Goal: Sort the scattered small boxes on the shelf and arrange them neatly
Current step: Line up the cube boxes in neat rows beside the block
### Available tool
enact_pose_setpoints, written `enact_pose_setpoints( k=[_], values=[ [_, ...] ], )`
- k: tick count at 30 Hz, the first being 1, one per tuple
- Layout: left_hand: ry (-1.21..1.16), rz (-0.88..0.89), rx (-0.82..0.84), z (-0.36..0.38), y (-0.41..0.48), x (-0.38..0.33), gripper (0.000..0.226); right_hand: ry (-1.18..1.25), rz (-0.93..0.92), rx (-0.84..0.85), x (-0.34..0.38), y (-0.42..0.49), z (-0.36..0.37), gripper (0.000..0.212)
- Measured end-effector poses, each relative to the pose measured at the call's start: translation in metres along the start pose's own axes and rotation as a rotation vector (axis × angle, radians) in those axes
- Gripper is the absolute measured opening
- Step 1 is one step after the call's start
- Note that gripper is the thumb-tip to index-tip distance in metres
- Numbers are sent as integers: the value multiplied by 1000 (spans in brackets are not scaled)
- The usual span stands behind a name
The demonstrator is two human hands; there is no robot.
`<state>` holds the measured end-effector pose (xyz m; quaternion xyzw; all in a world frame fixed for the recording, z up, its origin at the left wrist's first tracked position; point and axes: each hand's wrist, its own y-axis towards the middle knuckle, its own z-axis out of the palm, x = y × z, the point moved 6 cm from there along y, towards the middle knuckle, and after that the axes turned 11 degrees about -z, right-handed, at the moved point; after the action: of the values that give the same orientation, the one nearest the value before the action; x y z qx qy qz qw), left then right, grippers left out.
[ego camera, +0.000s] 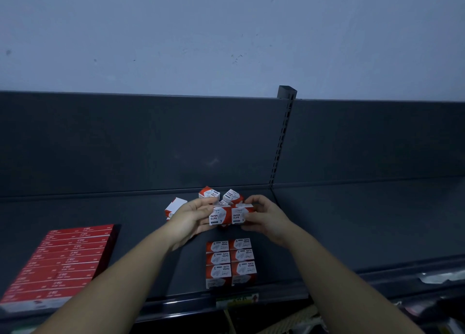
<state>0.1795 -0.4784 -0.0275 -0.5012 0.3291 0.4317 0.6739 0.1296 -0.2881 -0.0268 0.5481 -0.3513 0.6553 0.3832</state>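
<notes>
1. Starting at the front lip of the shelf (352, 233), you have a green-and-yellow label strip (236, 300) fixed there; its print is too blurred to read.
2. Just behind the lip sits the arranged block (231, 262) of red-and-white paper-clip boxes: two columns of three rows, sides touching, all turned the same way.
3. To the left, well apart from that block, a slab of flat red boxes (63, 258) lies in tidy rows near the front edge.
4. Beyond the block, your left hand (191, 218) grasps the left box (219, 216), fingers curled round its left side.
5. Your right hand (266, 218) grasps the right box (239, 215), fingers curled over its top and right side.
6. The two held boxes touch side by side, fronts toward you, "PAPER CLIPS" legible on each. They sit between the arranged block and the loose boxes.
7. Behind your hands the loose boxes remain unsorted. A tilted box (175, 206) lies partly hidden by your left hand. A rear left box (209, 192) and a rear right box (232, 195) stand skewed near the back panel (125, 144). Any more behind the held pair cannot be made out.
8. A slotted upright (281, 137) divides the dark back panel, and a pale scuffed wall (226, 31) rises above it.
</notes>
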Motion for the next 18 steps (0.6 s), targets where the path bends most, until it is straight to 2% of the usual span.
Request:
enact_pose_setpoints(
  k=[4, 9, 18],
  values=[
    [74, -25, -13, -6, 2, 10, 30, -181, 4, 18, -7, -5, -8, 30],
    [195, -34, 14, -10, 5, 23, 31, -234, 11, 37, -15, -10, -10, 39],
    [326, -44, -50, -16, 8, 42, 30, -348, 50, 30, -28, -11, -8, 33]
  ],
)
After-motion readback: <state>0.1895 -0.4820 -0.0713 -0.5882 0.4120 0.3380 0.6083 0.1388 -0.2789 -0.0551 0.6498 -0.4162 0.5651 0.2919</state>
